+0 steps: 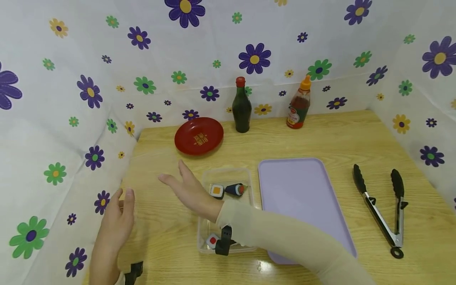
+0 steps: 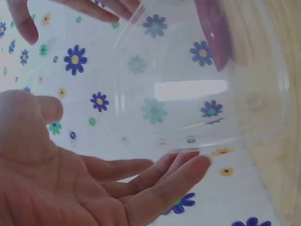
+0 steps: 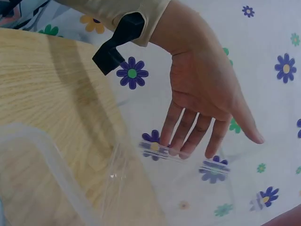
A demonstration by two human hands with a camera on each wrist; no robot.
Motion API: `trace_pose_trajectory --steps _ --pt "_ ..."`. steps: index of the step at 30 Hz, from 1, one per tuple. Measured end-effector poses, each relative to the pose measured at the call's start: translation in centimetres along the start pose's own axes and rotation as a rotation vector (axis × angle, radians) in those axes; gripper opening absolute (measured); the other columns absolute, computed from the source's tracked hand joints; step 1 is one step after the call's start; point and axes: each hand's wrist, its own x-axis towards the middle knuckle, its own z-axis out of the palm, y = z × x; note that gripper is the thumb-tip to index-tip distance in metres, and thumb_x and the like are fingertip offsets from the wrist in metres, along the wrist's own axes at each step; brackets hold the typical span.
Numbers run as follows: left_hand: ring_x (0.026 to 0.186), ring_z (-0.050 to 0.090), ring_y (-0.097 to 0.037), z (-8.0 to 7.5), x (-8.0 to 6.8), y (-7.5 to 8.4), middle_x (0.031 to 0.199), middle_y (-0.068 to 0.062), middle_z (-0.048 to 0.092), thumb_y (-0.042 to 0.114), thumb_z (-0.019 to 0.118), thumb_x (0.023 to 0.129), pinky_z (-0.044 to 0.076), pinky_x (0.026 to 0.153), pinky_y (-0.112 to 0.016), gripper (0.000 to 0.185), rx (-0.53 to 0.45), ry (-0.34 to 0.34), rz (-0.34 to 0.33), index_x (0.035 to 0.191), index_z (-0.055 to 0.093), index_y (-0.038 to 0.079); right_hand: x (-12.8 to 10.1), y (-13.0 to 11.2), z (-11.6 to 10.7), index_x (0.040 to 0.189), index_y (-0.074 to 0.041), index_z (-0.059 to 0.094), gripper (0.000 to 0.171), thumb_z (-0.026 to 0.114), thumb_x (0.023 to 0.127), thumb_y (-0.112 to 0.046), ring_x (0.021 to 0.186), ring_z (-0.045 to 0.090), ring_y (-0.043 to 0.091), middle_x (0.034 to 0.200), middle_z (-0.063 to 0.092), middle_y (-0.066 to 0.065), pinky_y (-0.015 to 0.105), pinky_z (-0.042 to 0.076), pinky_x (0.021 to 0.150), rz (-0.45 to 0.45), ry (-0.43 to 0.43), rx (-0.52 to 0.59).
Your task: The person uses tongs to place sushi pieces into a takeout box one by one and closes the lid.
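Note:
A clear plastic lid (image 2: 188,94) is up in the air between my two hands, left of the container. My left hand (image 1: 119,215) is straight-fingered, its fingertips (image 3: 181,150) touching the lid's edge (image 3: 183,157). My right hand (image 1: 185,190) reaches across the clear container (image 1: 228,172), flat with the thumb up, and its fingers (image 2: 89,9) meet the lid's far edge. The uncovered container holds toy sushi: an orange-centred roll (image 1: 216,190), a dark cone roll (image 1: 235,189) and a red-centred piece (image 1: 213,240). In the head view the lid hardly shows.
A lilac tray (image 1: 299,190) lies right of the container, and black-tipped metal tongs (image 1: 384,209) lie further right. At the back stand a red plate (image 1: 198,135), a dark bottle (image 1: 241,107) and a sauce bottle (image 1: 299,105). Flowered cloth walls the table on three sides.

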Motion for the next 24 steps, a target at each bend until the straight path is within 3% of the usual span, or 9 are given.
trace_pose_trajectory --steps 4,7,11,13,16,19,24 --pt "0.141 0.041 -0.059 0.6 -1.0 1.3 0.158 -0.041 0.031 0.053 0.019 0.113 0.038 0.112 -0.079 0.078 -0.089 0.135 0.101 0.168 -0.001 0.002 -0.9 -0.8 -0.8 0.170 -0.017 0.017 0.082 0.049 0.105 -0.056 0.161 0.022 0.021 0.173 0.021 0.000 0.051 0.021 0.135 -0.155 -0.004 -0.012" --pt "0.138 0.045 -0.051 1.2 -1.4 2.4 0.152 -0.036 0.038 0.044 0.019 0.115 0.041 0.117 -0.069 0.069 -0.172 0.202 0.176 0.169 0.002 0.004 -1.3 -1.3 -1.5 0.168 -0.015 0.023 0.073 0.043 0.108 -0.051 0.156 0.026 0.021 0.167 0.024 0.003 0.050 0.025 0.133 -0.303 -0.011 -0.051" --pt "0.148 0.040 -0.038 2.0 -1.8 3.8 0.149 -0.021 0.037 0.042 0.018 0.115 0.043 0.125 -0.033 0.062 -0.382 0.223 0.259 0.167 0.010 0.010 -1.5 -1.9 -2.4 0.161 -0.011 0.027 0.063 0.034 0.110 -0.047 0.152 0.027 0.022 0.161 0.025 0.007 0.049 0.027 0.131 -0.460 -0.028 -0.068" --pt "0.154 0.034 -0.035 2.5 -1.9 4.3 0.155 -0.016 0.035 0.050 0.021 0.114 0.038 0.126 -0.025 0.062 -0.510 0.220 0.320 0.165 0.017 0.015 -1.5 -1.9 -3.0 0.156 -0.011 0.030 0.061 0.028 0.110 -0.052 0.151 0.027 0.022 0.161 0.027 0.008 0.049 0.028 0.130 -0.499 -0.038 -0.068" --pt "0.161 0.026 -0.033 3.1 -2.0 5.0 0.167 -0.013 0.030 0.064 0.027 0.110 0.032 0.131 -0.030 0.068 -0.644 0.195 0.442 0.164 0.022 0.023 -1.4 -1.9 -4.0 0.147 -0.010 0.041 0.067 0.020 0.110 -0.062 0.154 0.027 0.022 0.159 0.035 0.009 0.051 0.025 0.132 -0.548 -0.049 -0.102" --pt "0.161 0.028 -0.027 3.7 -1.8 5.5 0.171 -0.011 0.030 0.065 0.029 0.109 0.029 0.132 -0.027 0.069 -0.604 0.189 0.548 0.165 0.026 0.026 -1.6 -1.6 -5.2 0.140 -0.008 0.053 0.072 0.021 0.110 -0.065 0.160 0.020 0.021 0.161 0.039 0.008 0.054 0.018 0.135 -0.632 -0.039 -0.189" --pt "0.160 0.030 -0.025 4.9 -1.3 5.3 0.171 -0.008 0.033 0.041 0.039 0.114 0.027 0.128 -0.015 0.055 -0.344 0.202 0.688 0.165 0.032 0.019 -2.9 -0.6 -7.9 0.138 -0.009 0.061 0.061 0.035 0.111 -0.057 0.166 0.004 0.025 0.170 0.030 0.006 0.063 0.008 0.135 -0.752 -0.026 -0.335"
